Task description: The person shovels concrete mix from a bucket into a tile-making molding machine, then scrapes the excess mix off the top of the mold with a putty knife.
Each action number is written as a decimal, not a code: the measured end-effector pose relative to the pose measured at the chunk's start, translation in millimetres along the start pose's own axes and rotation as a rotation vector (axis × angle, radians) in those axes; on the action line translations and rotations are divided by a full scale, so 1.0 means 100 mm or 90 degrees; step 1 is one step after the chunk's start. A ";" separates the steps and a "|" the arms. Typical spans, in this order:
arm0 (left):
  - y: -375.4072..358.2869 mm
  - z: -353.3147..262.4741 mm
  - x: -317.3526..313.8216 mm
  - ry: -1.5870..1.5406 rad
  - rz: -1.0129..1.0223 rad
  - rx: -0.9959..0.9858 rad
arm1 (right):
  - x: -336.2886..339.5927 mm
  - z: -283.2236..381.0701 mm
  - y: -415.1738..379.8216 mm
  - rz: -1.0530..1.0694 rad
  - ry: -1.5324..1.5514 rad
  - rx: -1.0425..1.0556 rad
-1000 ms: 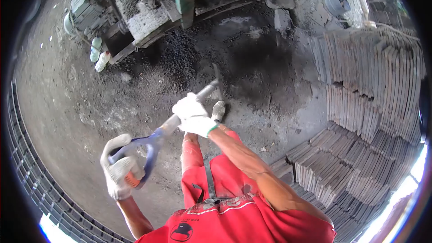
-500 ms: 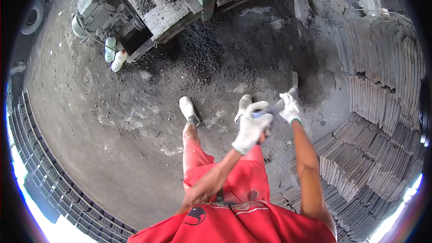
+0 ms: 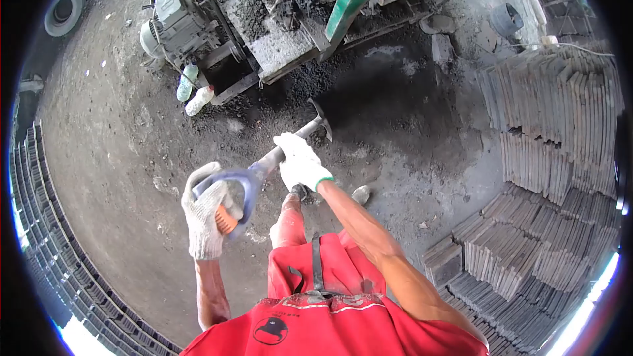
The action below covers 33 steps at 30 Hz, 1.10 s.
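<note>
A shovel (image 3: 269, 160) with a blue-grey D-shaped grip slants across in front of my body. My left hand (image 3: 206, 221), in a white knit glove, is closed round the D-grip at the lower left, where an orange patch shows at the fingers. Further up the shaft, my right hand (image 3: 302, 163) wraps it in a white glove with a green cuff edge. The blade (image 3: 321, 120) is seen nearly edge-on, over the dark gritty floor just short of the machine.
Ahead stands a machine bench (image 3: 283, 49) with dark grit on it, a green post (image 3: 356, 3) and a motor (image 3: 173, 20). Two bottles (image 3: 193, 92) lie beside it. Stacked slabs (image 3: 554, 118) line the right side; racks (image 3: 49, 244) curve along the left.
Both hands and the shovel have swung from right to left. The blade has moved from the right-hand floor toward the machine, and my hands are now further apart.
</note>
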State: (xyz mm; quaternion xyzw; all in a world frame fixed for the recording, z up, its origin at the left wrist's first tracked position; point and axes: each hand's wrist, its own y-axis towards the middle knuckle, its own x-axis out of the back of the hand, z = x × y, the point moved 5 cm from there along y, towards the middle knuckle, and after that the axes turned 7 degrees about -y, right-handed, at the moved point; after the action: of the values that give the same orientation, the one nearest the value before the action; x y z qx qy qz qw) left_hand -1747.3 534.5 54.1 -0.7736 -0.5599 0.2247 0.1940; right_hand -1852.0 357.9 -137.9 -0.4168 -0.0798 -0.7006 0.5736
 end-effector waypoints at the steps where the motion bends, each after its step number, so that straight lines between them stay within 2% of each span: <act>1: -0.03 -0.03 -0.10 -0.022 0.009 -0.003 | 0.37 0.14 -0.16 0.005 0.078 -0.029; 2: -0.05 -0.05 -0.22 0.004 0.053 -0.022 | 0.60 0.18 -0.29 0.008 0.156 -0.057; 3: -0.08 -0.02 -0.40 0.006 0.098 -0.008 | 0.64 0.06 -0.42 -0.046 0.250 -0.112; 4: -0.15 0.02 -0.62 0.009 0.138 0.005 | 0.99 0.12 -0.66 -0.048 0.406 -0.149; 5: -0.26 0.03 -0.91 0.044 0.214 0.008 | 1.36 0.17 -0.86 -0.129 0.237 -0.066; 6: -0.41 0.07 -1.22 0.083 0.287 0.013 | 1.63 0.26 -1.11 -0.161 0.473 -0.039; 7: -0.52 0.21 -1.53 0.099 0.393 -0.047 | 1.87 0.26 -1.38 -0.150 0.518 0.005; 9: -0.77 0.56 -2.10 0.128 0.584 -0.070 | 2.31 0.10 -1.86 -0.257 0.253 0.013; 10: -0.89 0.73 -2.34 0.139 0.673 -0.034 | 2.52 0.03 -2.09 -0.282 0.237 0.024; 11: -0.98 0.94 -2.44 0.123 0.698 -0.065 | 2.55 -0.16 -2.33 -0.252 0.425 -0.081; 12: -1.10 1.16 -2.52 0.109 0.724 -0.094 | 2.53 -0.44 -2.60 -0.269 0.469 -0.127; 13: -1.19 1.31 -2.58 0.112 0.664 -0.034 | 2.54 -0.62 -2.83 -0.324 0.422 -0.121; 14: -1.26 1.52 -2.58 0.016 0.590 0.171 | 2.48 -0.94 -3.13 -0.334 0.428 -0.168; 16: -1.16 2.36 -2.50 -0.031 0.404 0.096 | 2.34 -1.34 -3.65 -0.387 0.520 -0.276; 19: -1.00 4.27 -2.48 -0.075 0.261 0.336 | 2.03 -1.69 -4.39 -0.422 0.589 -0.464; 20: -0.97 4.54 -2.57 -0.056 0.278 0.385 | 1.90 -1.74 -4.49 -0.488 0.655 -0.439; 21: -0.94 4.80 -2.65 -0.035 0.296 0.434 | 1.75 -1.88 -4.66 -0.508 0.615 -0.450; 22: -0.99 5.04 -2.72 -0.059 0.239 0.485 | 1.60 -1.98 -4.84 -0.527 0.573 -0.467; 25: -0.75 5.76 -2.88 -0.052 0.154 0.468 | 1.25 -2.07 -5.24 -0.559 0.579 -0.571; 27: -0.97 6.23 -2.98 -0.068 0.145 0.553 | 1.18 -2.13 -5.47 -0.537 0.621 -0.703; 30: -1.52 6.51 -3.01 -0.078 0.126 0.619 | 0.63 -2.78 -6.57 -0.657 0.569 -0.857; 32: -1.85 6.97 -2.85 -0.080 0.067 0.656 | 0.21 -3.12 -7.31 -0.727 0.570 -0.923; 33: -1.95 7.17 -2.76 -0.082 0.037 0.675 | 0.18 -3.13 -7.28 -0.690 0.543 -0.952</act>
State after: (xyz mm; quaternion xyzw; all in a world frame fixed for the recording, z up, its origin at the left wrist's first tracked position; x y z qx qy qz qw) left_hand -2379.3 364.0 -393.3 -0.5691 -0.3586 0.5292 0.5172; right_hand -2639.2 399.8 -59.6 -0.2916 0.4120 -0.8267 -0.2484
